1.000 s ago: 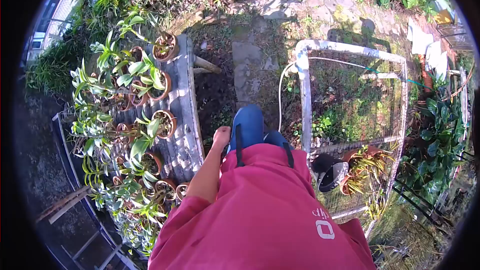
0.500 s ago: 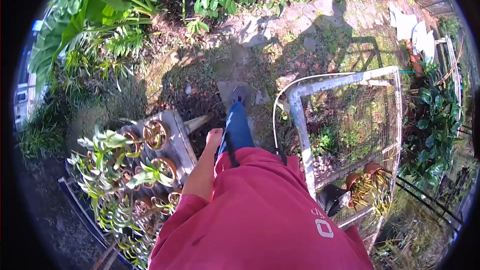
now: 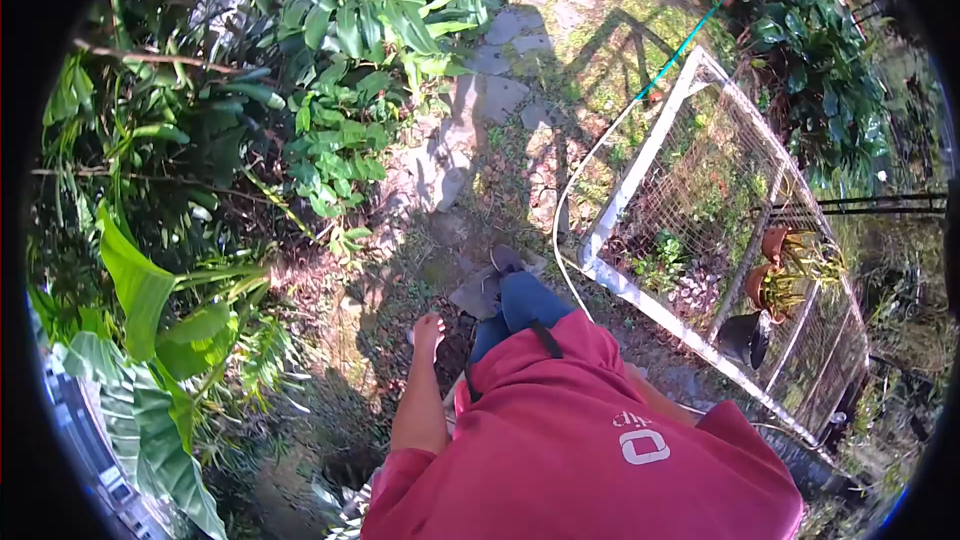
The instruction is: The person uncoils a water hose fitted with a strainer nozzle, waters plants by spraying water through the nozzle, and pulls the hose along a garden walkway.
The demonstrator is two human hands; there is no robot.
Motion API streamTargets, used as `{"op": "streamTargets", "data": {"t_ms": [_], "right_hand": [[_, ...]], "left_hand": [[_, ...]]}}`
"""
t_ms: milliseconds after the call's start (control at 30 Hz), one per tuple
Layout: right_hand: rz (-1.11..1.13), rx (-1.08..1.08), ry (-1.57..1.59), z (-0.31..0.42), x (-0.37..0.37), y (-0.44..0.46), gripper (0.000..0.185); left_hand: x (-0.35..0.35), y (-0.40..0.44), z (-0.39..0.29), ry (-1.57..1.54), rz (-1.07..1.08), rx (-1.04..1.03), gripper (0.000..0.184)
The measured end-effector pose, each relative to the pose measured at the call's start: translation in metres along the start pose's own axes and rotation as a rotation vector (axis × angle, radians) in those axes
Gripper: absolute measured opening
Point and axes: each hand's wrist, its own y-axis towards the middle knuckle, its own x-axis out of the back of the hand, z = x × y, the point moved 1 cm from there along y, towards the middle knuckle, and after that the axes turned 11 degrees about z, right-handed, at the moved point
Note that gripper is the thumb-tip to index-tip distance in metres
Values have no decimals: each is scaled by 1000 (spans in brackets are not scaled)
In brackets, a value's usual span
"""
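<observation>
My left hand (image 3: 428,330) hangs low beside my leg, above the shaded ground, with its fingers curled. Small pale patches show at its edges; whether it holds something is too small to make out. Of my right arm (image 3: 655,398) only a bit of forearm shows next to the pink shirt (image 3: 560,420), and the right hand is hidden. A pale hose (image 3: 558,210) curves along the path and passes out of sight by my right hip. Its far stretch looks teal.
On the right, a white-framed mesh panel (image 3: 640,175) lies close to my path, with terracotta pots (image 3: 762,285) and a black pot (image 3: 742,338) beside it. Dense leafy plants (image 3: 340,140) line the left. Stone slabs (image 3: 500,95) run ahead.
My view has turned to the right and I have stepped along the path. The bench of potted plants on the left has mostly left view. My left hand stays low at my side.
</observation>
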Motion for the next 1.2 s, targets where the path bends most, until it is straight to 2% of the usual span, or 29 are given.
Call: {"op": "streamTargets", "data": {"t_ms": [233,367,400,467,500,533,567,633,667,700,767,800,833,867,900,967,1033,1100,1133,1200], "right_hand": [[-20,-11,162,-122,1,5,35],[31,101,499,-194,-8,57,35],[-25,156,477,-158,-13,31,31],[-126,-43,321,-50,-17,-47,29],[-149,-103,323,-40,-25,-58,27],[-216,-129,462,-44,-31,-53,24],[-283,-154,611,-68,-35,-35,22],[-234,-98,753,-103,-46,-17,33],[-320,-110,840,-107,-61,-15,30],[-308,-56,928,-131,-75,0,28],[-511,-62,945,-93,-117,-45,32],[-599,-31,998,-86,-140,-51,23],[-688,-2,1029,-86,-165,-60,23],[-678,-20,1114,-86,-193,-72,27],[-663,-25,1187,-84,-215,-81,40],[-724,-97,1263,-85,-265,-93,40],[-728,-34,1425,-124,-329,-65,38],[-797,-96,1483,-101,-369,-102,35],[-859,-248,1384,-83,-380,-125,33],[-909,-216,1499,-94,-410,-124,35]], "left_hand": [[-4,34,-77,148,110,-61,29],[14,92,-90,268,109,-116,27],[4,82,-109,326,3,-103,17],[2,95,-131,448,29,-107,27],[4,99,-139,515,43,-108,34],[9,130,-131,551,-46,-198,34],[4,135,-147,695,-10,-223,33],[-8,141,-183,1031,85,-266,32],[-13,146,-204,1043,208,-224,32],[-24,150,-224,1064,332,-163,31],[-41,152,-255,1062,520,-73,29],[-50,148,-269,1019,584,-53,28],[-58,142,-280,957,641,-29,27],[-65,135,-292,974,622,-14,22],[-72,136,-304,1063,632,-28,22],[-78,147,-321,1233,639,8,44],[-72,158,-330,1393,679,42,44],[-74,165,-334,1563,664,117,43],[-74,162,-332,1588,626,113,41],[-86,155,-326,1724,687,137,39]]}}
